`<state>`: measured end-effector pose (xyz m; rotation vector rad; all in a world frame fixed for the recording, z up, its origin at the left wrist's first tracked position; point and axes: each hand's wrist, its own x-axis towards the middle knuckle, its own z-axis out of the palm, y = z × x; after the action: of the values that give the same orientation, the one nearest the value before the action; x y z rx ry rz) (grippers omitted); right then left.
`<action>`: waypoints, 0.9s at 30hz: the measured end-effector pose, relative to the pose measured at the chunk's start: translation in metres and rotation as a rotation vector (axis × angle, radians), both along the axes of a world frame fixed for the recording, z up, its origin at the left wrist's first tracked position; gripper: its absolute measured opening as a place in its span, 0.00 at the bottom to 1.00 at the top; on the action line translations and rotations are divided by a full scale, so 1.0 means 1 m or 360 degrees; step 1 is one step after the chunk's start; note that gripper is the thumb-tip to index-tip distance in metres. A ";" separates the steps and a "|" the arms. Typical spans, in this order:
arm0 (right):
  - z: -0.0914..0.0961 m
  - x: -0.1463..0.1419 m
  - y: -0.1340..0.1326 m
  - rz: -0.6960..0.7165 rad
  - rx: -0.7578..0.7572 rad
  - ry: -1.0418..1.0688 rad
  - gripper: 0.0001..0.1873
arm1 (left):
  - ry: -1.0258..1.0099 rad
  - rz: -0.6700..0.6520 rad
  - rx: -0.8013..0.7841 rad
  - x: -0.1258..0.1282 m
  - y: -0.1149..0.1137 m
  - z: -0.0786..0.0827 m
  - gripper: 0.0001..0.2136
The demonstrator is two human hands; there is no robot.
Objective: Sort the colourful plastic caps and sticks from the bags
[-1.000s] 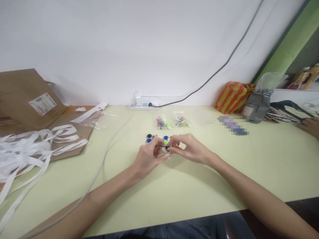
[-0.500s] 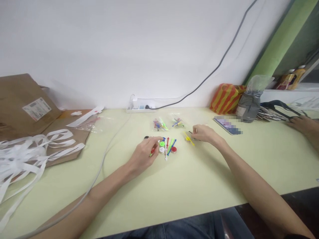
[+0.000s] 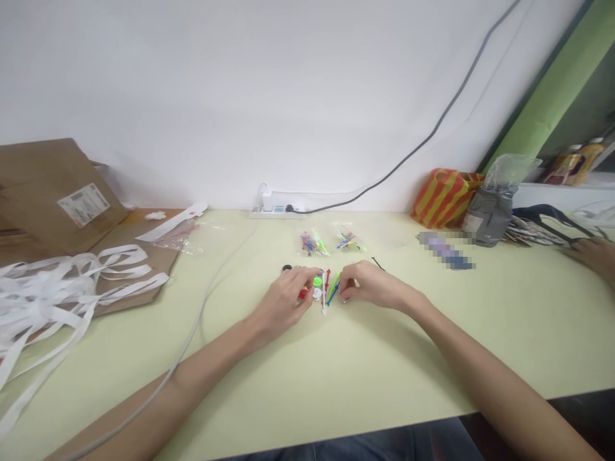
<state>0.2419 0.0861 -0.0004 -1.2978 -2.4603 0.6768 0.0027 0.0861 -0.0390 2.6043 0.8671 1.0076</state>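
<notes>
at far left, against the wall, brown packaging (image 3: 38,186) with a white label (image 3: 83,205); before it, loose white ribbons (image 3: 41,291) in a tangled heap, partly over brown paper. next, a white strip (image 3: 173,221) and crumpled clear plastic (image 3: 180,240). then a pale cable (image 3: 205,298), running down the pale green table (image 3: 269,397) and across the left forearm. at the wall, a white power strip (image 3: 276,208) with a dark cable (image 3: 435,128) plugged in.

nearer, a black disc (image 3: 287,267), just beyond the left hand (image 3: 287,291): fingers curved over small plastic pieces, thumb set apart from them; cannot tell whether gripping any. close against it, partly covered, a red disc (image 3: 302,294); by the fingertips, a green disc (image 3: 318,281) and a white disc (image 3: 317,293). between the hands, side by side, a white arrow (image 3: 323,298), a red arrow (image 3: 328,278), a blue arrow (image 3: 330,299) and a green arrow (image 3: 334,285). behind, two clear bags (image 3: 313,243) of similar bright parts.

then the right hand (image 3: 368,283), low beside the arrows, fingertips drawn in near the thumb; cannot tell whether pinching something. just behind it, a thin black arrow (image 3: 378,263). farther right, a pixelated phone (image 3: 446,251), a red-and-yellow striped bag (image 3: 444,200), a grey bag (image 3: 489,214), and another person's hand (image 3: 593,253) at the edge.
</notes>
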 end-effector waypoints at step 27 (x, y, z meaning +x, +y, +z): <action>-0.040 -0.020 0.015 -0.0222 0.0582 -0.0009 0.06 | -0.0154 0.0122 0.0216 0.005 -0.006 0.002 0.10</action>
<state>0.2219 0.1015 -0.0407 -1.3047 -2.3274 0.1766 0.0077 0.0800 -0.0375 2.6235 0.9108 1.2433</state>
